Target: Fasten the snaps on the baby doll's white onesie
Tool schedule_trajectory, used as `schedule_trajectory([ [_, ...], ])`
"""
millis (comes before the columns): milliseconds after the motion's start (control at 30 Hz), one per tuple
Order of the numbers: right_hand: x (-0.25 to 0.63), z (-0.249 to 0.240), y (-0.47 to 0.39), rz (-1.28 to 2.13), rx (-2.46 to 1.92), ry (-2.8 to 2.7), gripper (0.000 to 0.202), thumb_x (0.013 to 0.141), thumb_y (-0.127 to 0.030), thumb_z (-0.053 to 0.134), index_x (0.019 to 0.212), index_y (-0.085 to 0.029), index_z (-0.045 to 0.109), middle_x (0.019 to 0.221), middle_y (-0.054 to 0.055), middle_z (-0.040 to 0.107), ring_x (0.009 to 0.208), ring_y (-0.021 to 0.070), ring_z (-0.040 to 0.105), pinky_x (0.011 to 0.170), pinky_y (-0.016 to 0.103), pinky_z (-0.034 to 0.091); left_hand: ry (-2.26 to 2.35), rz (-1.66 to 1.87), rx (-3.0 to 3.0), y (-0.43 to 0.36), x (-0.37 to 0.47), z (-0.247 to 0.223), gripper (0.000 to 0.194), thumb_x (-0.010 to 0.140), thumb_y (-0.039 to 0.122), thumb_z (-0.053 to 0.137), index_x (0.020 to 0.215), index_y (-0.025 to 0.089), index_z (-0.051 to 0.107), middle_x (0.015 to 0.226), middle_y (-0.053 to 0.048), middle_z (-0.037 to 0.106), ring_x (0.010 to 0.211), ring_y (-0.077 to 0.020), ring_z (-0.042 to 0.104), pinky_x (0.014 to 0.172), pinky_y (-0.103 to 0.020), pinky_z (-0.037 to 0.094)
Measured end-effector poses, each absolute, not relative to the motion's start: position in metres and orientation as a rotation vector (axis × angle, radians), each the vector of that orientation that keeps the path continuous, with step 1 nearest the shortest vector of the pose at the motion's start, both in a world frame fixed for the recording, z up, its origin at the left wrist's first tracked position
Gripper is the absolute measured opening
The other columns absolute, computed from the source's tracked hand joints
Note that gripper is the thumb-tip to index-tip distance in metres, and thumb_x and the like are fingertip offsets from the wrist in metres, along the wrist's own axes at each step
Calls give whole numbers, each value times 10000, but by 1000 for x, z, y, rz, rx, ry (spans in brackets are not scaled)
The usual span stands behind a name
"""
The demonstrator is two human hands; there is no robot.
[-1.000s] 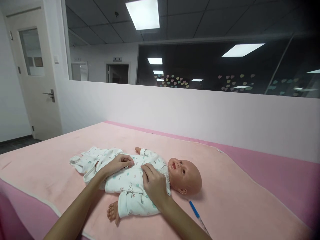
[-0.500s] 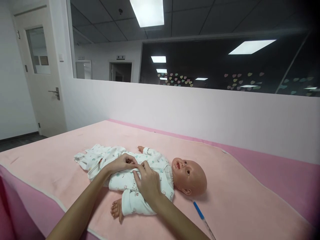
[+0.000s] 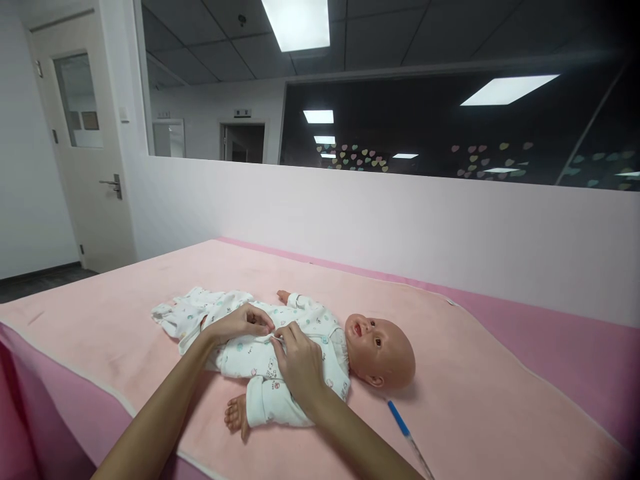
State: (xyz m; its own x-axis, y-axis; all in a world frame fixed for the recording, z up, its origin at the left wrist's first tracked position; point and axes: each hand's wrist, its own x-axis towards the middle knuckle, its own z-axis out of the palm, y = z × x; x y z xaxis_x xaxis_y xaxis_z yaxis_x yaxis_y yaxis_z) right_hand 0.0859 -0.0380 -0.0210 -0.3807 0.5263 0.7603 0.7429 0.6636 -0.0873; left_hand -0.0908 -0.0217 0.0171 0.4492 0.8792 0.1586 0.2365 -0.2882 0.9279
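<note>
A baby doll lies on its back, its head to the right and its legs to the left. It wears a white printed romper. At the front of the romper, over the belly, my left hand pinches the cloth edge between thumb and fingertips. Right beside it, my right hand also has its thumb and fingers closed on the romper's front edge. The fingertips of both hands nearly meet. Whatever fastener may be under them is hidden. The doll's near hand sticks out of its sleeve.
A pink padded sheet covers the table under the doll. A thin stick with a blue end lies near the doll's head. Behind the table stands a white wall with a window above it. A door is at the far left.
Both hands stay at the romper's front, with small finger movements. My right fingers have closed more tightly on the cloth. The view has shifted slightly.
</note>
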Motion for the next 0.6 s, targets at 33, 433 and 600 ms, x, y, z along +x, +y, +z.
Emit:
schedule_trajectory([
  [33,86,-21,-38,-352,-982,-2068,154,866,-266,433,774,-195,533,720,-9,528,577,91,494,470,234,255,963,911,1752,-22,-90,17,238,671,332,648,779,120,661,628,-19,532,596,-98,420,552,-207,326],
  [433,86,-21,-37,-379,-986,-2056,170,879,-263,407,801,-209,549,743,-8,530,565,93,478,473,240,235,885,1045,1622,-22,-88,15,245,678,314,666,826,128,608,804,-37,589,760,-126,523,710,-236,407],
  [600,87,-22,-37,-313,-969,-2050,162,888,-241,388,828,-213,537,748,-14,563,625,99,516,501,233,252,870,1030,1642,-18,-90,10,284,676,307,674,888,130,609,807,-49,612,779,-138,549,743,-255,422],
])
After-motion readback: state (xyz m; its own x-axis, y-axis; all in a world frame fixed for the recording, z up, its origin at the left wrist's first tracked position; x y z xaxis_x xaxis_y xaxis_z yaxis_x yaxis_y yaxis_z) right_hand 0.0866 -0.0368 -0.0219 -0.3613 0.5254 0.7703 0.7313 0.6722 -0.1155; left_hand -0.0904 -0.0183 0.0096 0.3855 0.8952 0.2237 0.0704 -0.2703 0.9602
